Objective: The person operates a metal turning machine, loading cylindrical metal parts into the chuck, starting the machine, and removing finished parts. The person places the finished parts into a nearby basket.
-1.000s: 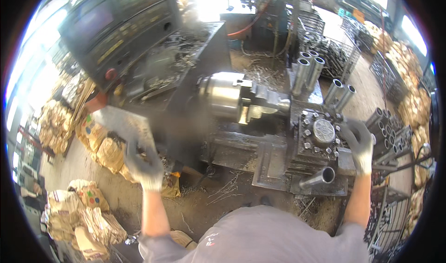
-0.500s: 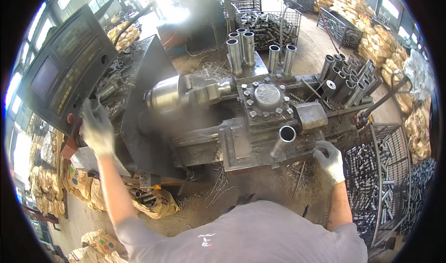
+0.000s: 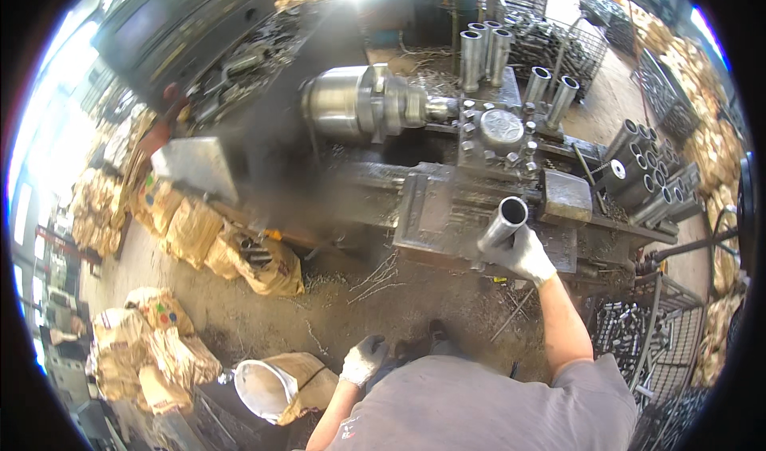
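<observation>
My right hand (image 3: 523,257), in a pale work glove, is wrapped around the lower part of an upright metal tube (image 3: 501,226). The tube stands at the front of the lathe carriage (image 3: 435,220), its open end facing up. My left hand (image 3: 365,359), also gloved, hangs low by my leg, fingers loosely extended and holding nothing. Behind the carriage, the lathe chuck (image 3: 339,104) has a shiny workpiece (image 3: 440,108) at its right end. Beside that workpiece is the bolted tool post (image 3: 503,128).
Several upright tubes (image 3: 472,60) stand behind the tool post, and more are clustered (image 3: 638,168) at the right. A wire bin (image 3: 678,323) of metal parts is at my right. Sacks (image 3: 191,228) and a white-rimmed bucket (image 3: 263,391) are at left. A control panel (image 3: 187,32) rises at far left.
My left hand has come away from beside the control panel and dropped to my leg. My right hand has moved left and taken hold of the upright tube. The view has shifted.
</observation>
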`<action>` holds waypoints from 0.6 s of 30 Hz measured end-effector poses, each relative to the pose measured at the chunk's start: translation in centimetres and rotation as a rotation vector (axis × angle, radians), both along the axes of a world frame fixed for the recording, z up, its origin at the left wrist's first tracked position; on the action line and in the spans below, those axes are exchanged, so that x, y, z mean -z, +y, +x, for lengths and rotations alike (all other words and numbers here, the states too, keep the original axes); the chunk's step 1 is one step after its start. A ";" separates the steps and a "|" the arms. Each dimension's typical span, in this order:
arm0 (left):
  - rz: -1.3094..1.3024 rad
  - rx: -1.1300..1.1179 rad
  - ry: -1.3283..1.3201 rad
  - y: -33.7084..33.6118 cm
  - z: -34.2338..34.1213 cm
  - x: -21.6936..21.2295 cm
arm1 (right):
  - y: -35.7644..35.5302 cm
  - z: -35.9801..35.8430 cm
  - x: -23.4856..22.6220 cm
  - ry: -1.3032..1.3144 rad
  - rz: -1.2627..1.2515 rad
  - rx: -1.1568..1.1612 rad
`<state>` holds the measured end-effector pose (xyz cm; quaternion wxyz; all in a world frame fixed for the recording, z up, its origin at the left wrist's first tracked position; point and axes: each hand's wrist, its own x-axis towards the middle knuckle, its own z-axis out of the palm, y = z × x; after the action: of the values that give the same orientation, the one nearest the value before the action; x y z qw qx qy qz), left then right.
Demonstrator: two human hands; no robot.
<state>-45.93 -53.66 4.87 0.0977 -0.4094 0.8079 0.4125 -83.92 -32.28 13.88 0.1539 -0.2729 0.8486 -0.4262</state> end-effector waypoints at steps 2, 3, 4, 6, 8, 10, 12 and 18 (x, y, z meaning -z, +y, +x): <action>-0.063 -0.046 0.031 2.2 3.2 0.1 | -2.1 0.0 1.6 0.041 -0.004 0.072; -0.103 -0.083 0.045 3.3 4.6 0.1 | -3.5 1.3 1.0 0.054 0.021 0.048; -0.147 -0.123 0.060 4.0 6.1 0.0 | -4.8 3.7 -1.9 -0.133 0.078 -0.035; -0.165 -0.223 0.105 5.3 10.2 0.7 | -7.5 6.2 5.5 -0.423 -0.367 -0.143; -0.185 -0.389 0.088 7.3 15.4 0.7 | -11.1 13.0 6.8 -0.327 -0.351 -0.401; -0.200 -0.581 0.036 10.5 21.7 0.9 | -14.7 22.8 4.6 -0.017 -0.165 -0.721; -0.220 -0.785 0.041 14.0 27.9 1.7 | -17.5 31.4 5.1 -0.050 -0.016 -1.017; -0.158 -1.473 -0.107 27.6 41.6 4.2 | -17.7 54.4 5.3 0.057 0.225 -1.840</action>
<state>-4.34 -26.07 0.66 -0.1946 -0.8706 0.3455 0.2912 -29.50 -50.02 8.54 0.4361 -0.8329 0.3378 -0.0444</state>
